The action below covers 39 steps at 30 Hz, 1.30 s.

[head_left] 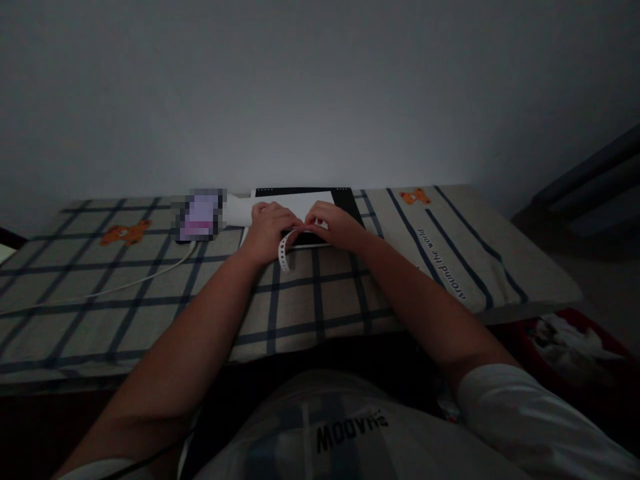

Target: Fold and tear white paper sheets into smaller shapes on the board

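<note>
My left hand (269, 229) and my right hand (334, 223) meet at the near edge of a white sheet (295, 203) that lies on a black board (350, 200) at the far side of the table. Both hands have their fingers curled and pinched on a narrow white perforated strip (285, 253). The strip curves from between the hands down past my left wrist. The scene is dim, so the fingertips are hard to make out.
The table wears a checked cloth (150, 293) with bear prints and lettering. A blurred phone-like screen (200, 215) sits left of the board, with a white cable (140, 280) running left. A red basket with white cloth (565, 340) stands at the lower right. A plain wall rises behind.
</note>
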{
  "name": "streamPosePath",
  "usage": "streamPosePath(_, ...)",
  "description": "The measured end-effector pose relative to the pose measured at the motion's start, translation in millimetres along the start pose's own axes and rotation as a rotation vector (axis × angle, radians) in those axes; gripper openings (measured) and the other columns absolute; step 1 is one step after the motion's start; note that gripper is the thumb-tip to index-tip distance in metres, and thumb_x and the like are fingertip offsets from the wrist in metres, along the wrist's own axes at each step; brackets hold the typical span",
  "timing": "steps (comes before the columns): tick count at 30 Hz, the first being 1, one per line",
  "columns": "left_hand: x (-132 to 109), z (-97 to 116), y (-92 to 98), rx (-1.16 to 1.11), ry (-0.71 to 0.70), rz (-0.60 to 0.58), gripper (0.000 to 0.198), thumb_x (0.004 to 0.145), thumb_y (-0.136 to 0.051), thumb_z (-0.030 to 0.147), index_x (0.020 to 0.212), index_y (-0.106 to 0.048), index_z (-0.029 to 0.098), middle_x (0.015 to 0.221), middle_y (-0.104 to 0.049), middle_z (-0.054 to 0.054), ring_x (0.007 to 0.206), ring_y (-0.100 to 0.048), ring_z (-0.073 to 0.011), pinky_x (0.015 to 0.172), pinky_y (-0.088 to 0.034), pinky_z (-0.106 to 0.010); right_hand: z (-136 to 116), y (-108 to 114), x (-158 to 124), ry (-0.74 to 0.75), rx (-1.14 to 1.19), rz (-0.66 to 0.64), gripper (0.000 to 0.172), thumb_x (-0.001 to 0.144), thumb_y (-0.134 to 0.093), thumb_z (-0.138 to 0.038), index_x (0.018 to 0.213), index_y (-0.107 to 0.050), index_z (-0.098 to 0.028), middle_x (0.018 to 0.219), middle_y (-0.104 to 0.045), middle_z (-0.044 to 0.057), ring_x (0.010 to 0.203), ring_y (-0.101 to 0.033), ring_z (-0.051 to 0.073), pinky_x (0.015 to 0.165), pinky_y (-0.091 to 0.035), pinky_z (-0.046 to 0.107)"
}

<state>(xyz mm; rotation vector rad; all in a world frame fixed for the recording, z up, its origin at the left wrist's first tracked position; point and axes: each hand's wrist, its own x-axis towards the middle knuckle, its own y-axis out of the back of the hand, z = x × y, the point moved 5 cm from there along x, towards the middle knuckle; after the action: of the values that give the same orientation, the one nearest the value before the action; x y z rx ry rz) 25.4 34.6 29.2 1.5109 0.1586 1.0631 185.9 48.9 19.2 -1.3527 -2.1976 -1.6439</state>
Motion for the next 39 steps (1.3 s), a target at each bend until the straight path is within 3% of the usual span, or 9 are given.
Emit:
streamPosePath(8,0,-4,2.8,0.010,0.048,0.023,0.031,0.097,-0.054,0.045,0.091,-0.076,0.025,0.095,-0.076,-0.007,0.100,-0.058,-0.0286,0.095,-0.031,-0.053,-7,4,-1,0.047,0.036,0.018,0.021,0.100,-0.055,-0.036,0.089,-0.060,-0.020,0.094,-0.063,0.007,0.093,-0.055,0.021,0.089,-0.042,0.037)
streamPosePath(13,0,-1,5.2,0.021,0.052,0.014,0.024,0.093,-0.056,0.039,0.090,-0.075,0.023,0.096,-0.075,-0.007,0.099,-0.059,-0.0287,0.095,-0.032,-0.052,1,3,-2,-0.055,0.013,0.027,0.014,0.097,-0.057,-0.030,0.098,-0.065,-0.018,0.097,-0.063,0.007,0.092,-0.054,0.020,0.086,-0.042,0.036)
streamPosePath(24,0,-2,-1.1,-0.020,0.008,-0.009,0.022,0.094,-0.060,0.041,0.093,-0.078,0.028,0.100,-0.077,-0.005,0.103,-0.058,-0.0285,0.098,-0.029,-0.054,2,2,-1,-0.094,0.058,-0.010,0.010,0.093,-0.063,-0.026,0.086,-0.063,-0.019,0.092,-0.063,0.005,0.087,-0.054,0.019,0.082,-0.043,0.034)
streamPosePath(34,0,-3,-2.2,-0.039,0.031,-0.010,0.028,0.095,-0.056,0.044,0.091,-0.076,0.026,0.100,-0.078,-0.007,0.103,-0.059,-0.0290,0.097,-0.030,-0.054,-1,0,-1,0.018,0.003,-0.007,0.022,0.099,-0.057,-0.037,0.088,-0.061,-0.019,0.094,-0.062,0.007,0.092,-0.054,0.021,0.087,-0.042,0.036)
streamPosePath(39,0,-3,1.6,-0.031,0.087,0.007,0.026,0.094,-0.056,0.042,0.090,-0.074,0.024,0.098,-0.077,-0.008,0.103,-0.059,-0.0289,0.096,-0.031,-0.053,-6,4,-1,0.045,0.041,-0.006,0.019,0.099,-0.056,-0.034,0.088,-0.061,-0.019,0.096,-0.064,0.008,0.095,-0.056,0.021,0.090,-0.043,0.037)
